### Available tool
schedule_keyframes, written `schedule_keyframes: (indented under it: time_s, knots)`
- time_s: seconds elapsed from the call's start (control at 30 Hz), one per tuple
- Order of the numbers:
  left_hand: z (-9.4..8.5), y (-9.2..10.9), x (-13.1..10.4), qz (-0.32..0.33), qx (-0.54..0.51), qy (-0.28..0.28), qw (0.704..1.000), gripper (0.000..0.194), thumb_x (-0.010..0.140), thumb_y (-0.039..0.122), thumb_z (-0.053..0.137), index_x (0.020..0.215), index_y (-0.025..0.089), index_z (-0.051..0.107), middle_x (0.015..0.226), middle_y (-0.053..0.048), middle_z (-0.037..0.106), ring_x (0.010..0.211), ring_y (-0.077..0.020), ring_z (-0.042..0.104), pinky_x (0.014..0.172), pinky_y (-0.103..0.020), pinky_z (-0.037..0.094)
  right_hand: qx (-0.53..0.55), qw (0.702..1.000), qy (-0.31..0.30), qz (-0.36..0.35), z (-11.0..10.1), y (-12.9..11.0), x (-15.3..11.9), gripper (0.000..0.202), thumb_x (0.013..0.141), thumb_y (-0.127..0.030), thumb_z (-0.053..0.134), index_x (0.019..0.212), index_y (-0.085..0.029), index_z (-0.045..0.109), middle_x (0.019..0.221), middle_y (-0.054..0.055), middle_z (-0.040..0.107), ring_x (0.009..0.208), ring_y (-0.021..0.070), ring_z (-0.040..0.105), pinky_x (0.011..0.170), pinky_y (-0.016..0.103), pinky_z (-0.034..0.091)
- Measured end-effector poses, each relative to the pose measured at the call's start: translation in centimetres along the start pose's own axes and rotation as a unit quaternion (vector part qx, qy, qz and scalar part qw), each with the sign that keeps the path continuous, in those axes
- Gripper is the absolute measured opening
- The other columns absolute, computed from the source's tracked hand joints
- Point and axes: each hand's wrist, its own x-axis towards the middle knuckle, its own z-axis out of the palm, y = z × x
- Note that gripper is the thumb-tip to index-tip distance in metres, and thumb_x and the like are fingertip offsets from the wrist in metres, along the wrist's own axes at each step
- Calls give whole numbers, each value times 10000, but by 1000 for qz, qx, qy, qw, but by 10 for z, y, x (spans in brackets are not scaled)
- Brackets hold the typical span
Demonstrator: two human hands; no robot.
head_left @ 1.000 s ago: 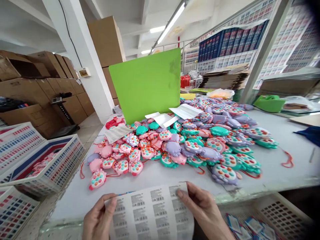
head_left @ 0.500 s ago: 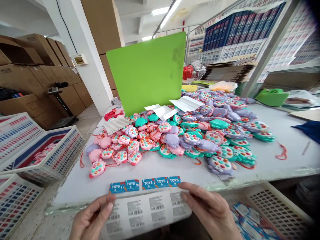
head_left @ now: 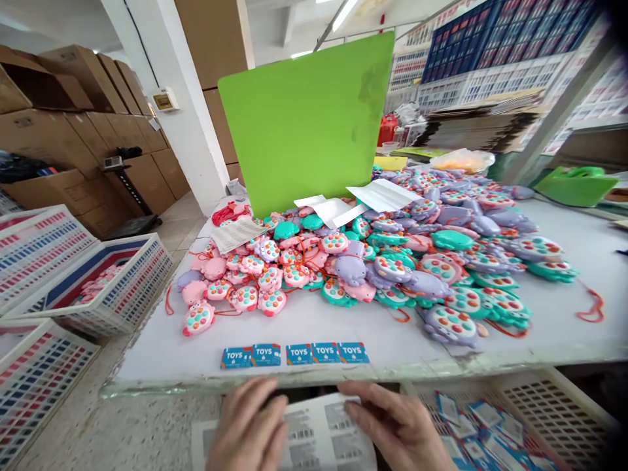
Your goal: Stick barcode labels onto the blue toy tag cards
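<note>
A white sheet of barcode stickers (head_left: 307,435) is in front of me, below the table's near edge. My right hand (head_left: 400,422) pinches its upper right corner between thumb and fingers. Across the left part of the sheet lies my left hand (head_left: 252,425), its fingers bent and close together on the paper; its thumb is hidden. Several blue TOYS cards (head_left: 299,354) lie in a row along the table's near edge, just beyond both hands.
Pink, purple and green animal-shaped toys (head_left: 353,268) with orange cords are heaped on the white table (head_left: 161,353). A green board (head_left: 309,124) stands behind them, near loose white papers (head_left: 383,195). Plastic baskets (head_left: 132,288) stand left; another basket (head_left: 549,405) holds cards at lower right.
My left hand has moved right, from the sheet's left edge to over its printed face. The sheet and my right hand sit lower, farther from the card row. The view has shifted slightly.
</note>
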Motion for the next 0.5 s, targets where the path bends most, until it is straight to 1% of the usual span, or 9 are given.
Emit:
schedule_keyframes:
  time_s: [0.07,0.13,0.17,0.23,0.33,0.4,0.5]
  knots:
    - [23,7,3,42,-1,-15,999,224,841,244,596,1011,323,720,1002,-62,709,1004,-283,586,976,-381,365,-7,1000,2,-8,0,1,0,279,744,-485,641,786,-228,740,630,12,712,504,148,618,466,191,494]
    - [40,12,7,70,-12,-47,996,249,854,209,564,1038,298,706,939,-75,711,905,-270,606,879,-373,426,-19,1000,7,-17,-1,2,1,266,746,-470,644,787,-225,738,599,6,698,481,140,603,465,190,496]
    - [45,13,9,80,-10,-66,995,254,857,196,551,1042,283,700,904,-78,706,857,-260,606,823,-360,450,-25,999,7,-21,-2,4,1,255,748,-458,644,786,-223,737,584,3,690,469,135,596,464,188,498]
    - [49,12,14,99,6,-106,989,252,855,169,531,1035,254,686,842,-73,679,795,-239,594,738,-332,475,-36,999,-8,-36,-4,8,2,219,765,-412,637,801,-218,733,586,3,689,469,130,596,474,182,506]
    - [48,7,21,125,25,-169,977,206,842,139,533,981,216,664,790,-55,637,764,-212,581,684,-291,485,-60,995,-53,-62,-9,12,4,174,807,-334,596,832,-213,719,661,12,711,514,129,618,500,175,511]
    - [47,5,25,127,34,-202,970,164,845,130,526,918,206,651,777,-47,625,754,-199,575,671,-275,480,-77,992,-78,-67,-11,14,5,171,827,-297,563,837,-208,708,684,11,710,535,123,618,514,170,502]
    - [50,6,29,120,49,-234,964,154,862,128,496,825,193,631,756,-46,621,747,-194,568,691,-278,468,-101,986,-117,-59,-14,12,9,154,837,-260,539,835,-201,681,670,-7,681,538,105,589,519,160,472]
